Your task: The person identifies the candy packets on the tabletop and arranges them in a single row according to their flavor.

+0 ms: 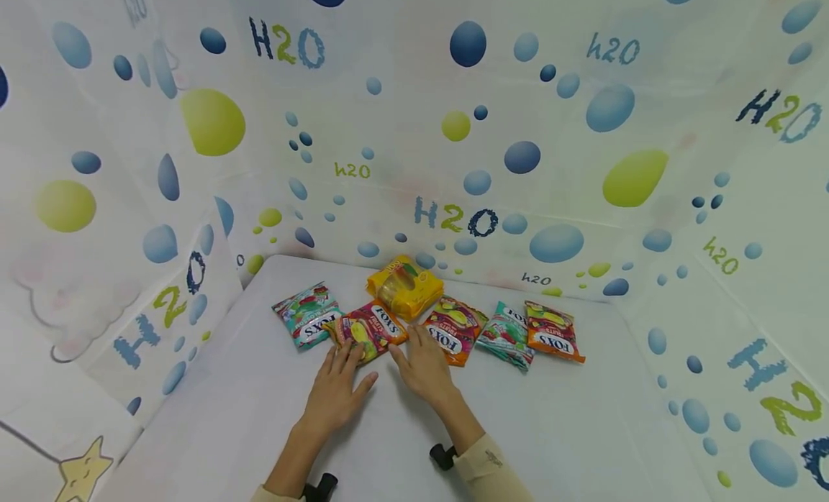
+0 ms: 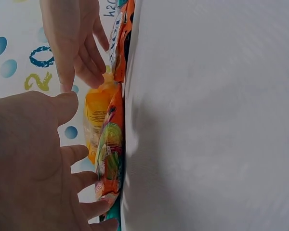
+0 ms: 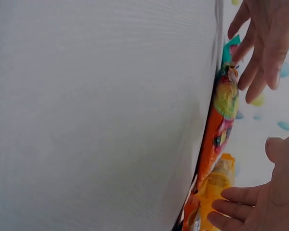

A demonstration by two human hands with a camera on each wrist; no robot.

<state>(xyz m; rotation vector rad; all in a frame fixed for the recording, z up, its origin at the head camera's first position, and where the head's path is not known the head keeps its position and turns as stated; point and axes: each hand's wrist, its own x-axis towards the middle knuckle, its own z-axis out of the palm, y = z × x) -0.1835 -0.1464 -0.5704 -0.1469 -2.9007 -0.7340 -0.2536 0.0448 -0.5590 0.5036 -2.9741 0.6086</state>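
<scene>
My left hand (image 1: 335, 395), fingers spread and fairly straight, is at the near left edge of a pink-and-orange Fox's candy bag (image 1: 372, 331). Whether its fingertips touch the bag, I cannot tell. My right hand (image 1: 424, 367) hovers or rests between that bag and a second orange Fox's candy bag (image 1: 455, 329), its fingers extended. Behind both lies a yellow packet (image 1: 406, 286) with a mango picture. In the left wrist view, the fingers of my left hand (image 2: 33, 159) hold nothing; in the right wrist view, my right hand (image 3: 260, 207) partly covers the yellow packet (image 3: 214, 185).
A teal Fox's bag (image 1: 307, 315) lies at the row's left end, partly under the pink-and-orange one. On the right are another teal bag (image 1: 507, 336) and a red-orange Fox's bag (image 1: 553, 331). A white table (image 1: 550, 430) meets a printed backdrop (image 1: 414, 128) behind.
</scene>
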